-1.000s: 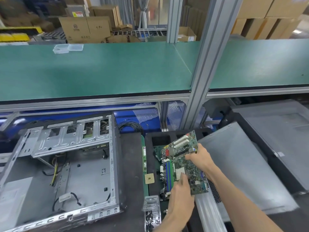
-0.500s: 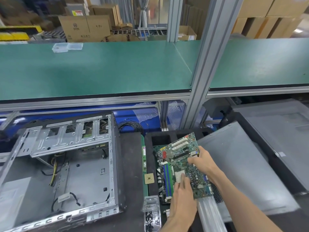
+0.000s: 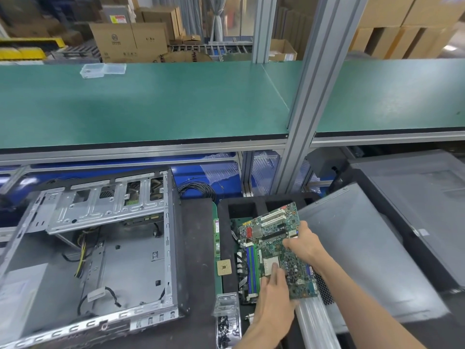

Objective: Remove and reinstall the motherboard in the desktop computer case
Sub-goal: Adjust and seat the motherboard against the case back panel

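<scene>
The green motherboard (image 3: pixel 274 235) with white slots and blue memory slots is held tilted over a black foam tray (image 3: pixel 226 248) at lower centre. My right hand (image 3: pixel 303 244) grips its right edge, thumb on the top face. My left hand (image 3: pixel 273 306) holds its near edge, fingers lying over the white socket area. The open desktop case (image 3: pixel 105 253) lies on its side to the left, its floor bare except for loose cables.
A square CPU chip (image 3: pixel 224 267) and a memory stick (image 3: pixel 217 238) lie left of the tray. A clear box of screws (image 3: pixel 227 321) stands near the front. A grey side panel (image 3: pixel 352 248) lies to the right. An aluminium post (image 3: pixel 302 122) rises behind.
The motherboard and both hands have shifted slightly right and toward me over the foam tray. The case has not moved.
</scene>
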Tool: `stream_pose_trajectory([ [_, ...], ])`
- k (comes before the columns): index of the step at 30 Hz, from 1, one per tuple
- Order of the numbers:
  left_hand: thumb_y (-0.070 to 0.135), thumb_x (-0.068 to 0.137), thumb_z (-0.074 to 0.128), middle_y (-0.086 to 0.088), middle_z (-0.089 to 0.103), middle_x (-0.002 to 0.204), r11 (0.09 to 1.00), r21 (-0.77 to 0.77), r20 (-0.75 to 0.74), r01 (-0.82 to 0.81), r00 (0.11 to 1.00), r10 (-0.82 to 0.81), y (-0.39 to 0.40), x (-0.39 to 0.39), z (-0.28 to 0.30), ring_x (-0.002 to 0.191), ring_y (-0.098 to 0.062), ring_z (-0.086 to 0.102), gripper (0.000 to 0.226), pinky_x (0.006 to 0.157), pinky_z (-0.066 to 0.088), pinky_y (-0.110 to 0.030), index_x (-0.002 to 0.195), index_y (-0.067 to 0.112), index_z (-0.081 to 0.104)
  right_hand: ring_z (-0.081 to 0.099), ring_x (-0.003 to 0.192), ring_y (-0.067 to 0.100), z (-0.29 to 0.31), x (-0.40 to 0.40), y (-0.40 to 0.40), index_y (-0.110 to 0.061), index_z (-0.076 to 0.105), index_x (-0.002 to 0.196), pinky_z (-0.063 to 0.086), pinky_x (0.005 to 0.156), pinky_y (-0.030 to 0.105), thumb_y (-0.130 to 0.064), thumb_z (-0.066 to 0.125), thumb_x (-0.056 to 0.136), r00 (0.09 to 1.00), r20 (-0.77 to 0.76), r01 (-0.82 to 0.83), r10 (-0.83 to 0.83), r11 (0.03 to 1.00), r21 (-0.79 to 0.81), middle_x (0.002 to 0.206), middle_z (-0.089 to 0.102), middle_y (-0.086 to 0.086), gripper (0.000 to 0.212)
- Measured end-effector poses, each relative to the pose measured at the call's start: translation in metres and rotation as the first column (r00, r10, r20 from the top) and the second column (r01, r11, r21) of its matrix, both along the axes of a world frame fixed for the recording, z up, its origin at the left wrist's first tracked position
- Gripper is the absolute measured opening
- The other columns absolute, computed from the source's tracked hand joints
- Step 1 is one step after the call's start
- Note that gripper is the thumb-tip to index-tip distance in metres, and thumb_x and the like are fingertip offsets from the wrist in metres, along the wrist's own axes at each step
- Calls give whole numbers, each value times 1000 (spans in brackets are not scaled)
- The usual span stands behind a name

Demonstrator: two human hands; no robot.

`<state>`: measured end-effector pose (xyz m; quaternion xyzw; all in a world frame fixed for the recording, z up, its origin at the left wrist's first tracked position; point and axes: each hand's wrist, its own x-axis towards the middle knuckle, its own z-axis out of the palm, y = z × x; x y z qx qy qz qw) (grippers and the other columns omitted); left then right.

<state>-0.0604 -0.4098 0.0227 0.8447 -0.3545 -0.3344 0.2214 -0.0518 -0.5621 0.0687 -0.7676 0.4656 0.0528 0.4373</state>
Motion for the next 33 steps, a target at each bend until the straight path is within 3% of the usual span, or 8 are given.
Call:
stream_pose_trajectory([
  [3,27,98,63,0,6,168,1000,7,-3,-13,1000,13,-2,1,0,143,-27,27,70,115,35,-41,153,16,22,60,78,13,8,2,3,-14,3,160,43,50,18,-13,64,90,1000,-6,-15,15,1000,-6,146,50,17,92],
  [7,29,97,64,-4,7,167,1000,5,16,-18,1000,18,-1,0,-3,142,-28,29,72,114,37,-40,153,15,22,66,75,24,8,2,8,-17,-6,159,55,68,37,-9,60,88,997,9,-79,79,996,-43,109,68,18,98],
  [11,31,97,63,-6,2,168,999,-2,4,-32,999,32,-2,0,-5,147,-28,23,69,116,35,-40,151,15,23,68,76,28,8,4,8,-26,-21,157,54,68,37,-13,59,95,990,29,-136,137,989,-50,135,57,26,102],
  [14,33,96,64,-3,11,166,999,-17,10,-44,999,45,-4,0,-6,141,-27,29,67,114,36,-39,149,15,28,65,73,24,6,1,4,-25,-24,156,52,65,34,-14,57,98,991,37,-127,129,991,-43,142,52,25,100],
  [17,32,95,66,0,23,160,998,-27,18,-58,998,58,-4,0,-4,132,-26,36,62,109,40,-40,145,17,33,68,87,30,5,2,2,-22,-26,155,54,74,38,-18,56,100,991,8,-136,136,989,-52,146,50,23,98],
  [22,31,94,67,0,36,150,997,-44,9,-69,998,69,-1,0,1,127,-23,38,60,105,42,-39,142,16,34,38,140,33,5,1,1,-15,-14,159,37,107,37,-27,70,93,992,-6,-126,126,988,-89,161,26,17,107],
  [27,31,96,65,-4,42,144,993,-72,-12,-97,995,96,7,-1,11,130,-22,37,62,106,43,-39,145,17,31,42,133,32,4,-2,7,-12,5,160,39,105,38,-27,72,89,993,-10,-119,120,969,-218,156,26,15,99],
  [33,27,97,61,-2,48,138,953,-243,-3,-180,983,184,16,11,37,128,-22,41,48,103,44,-40,138,20,36,43,133,31,21,8,30,-14,31,153,39,108,46,-31,68,87,982,44,-139,184,861,-490,153,33,9,78],
])
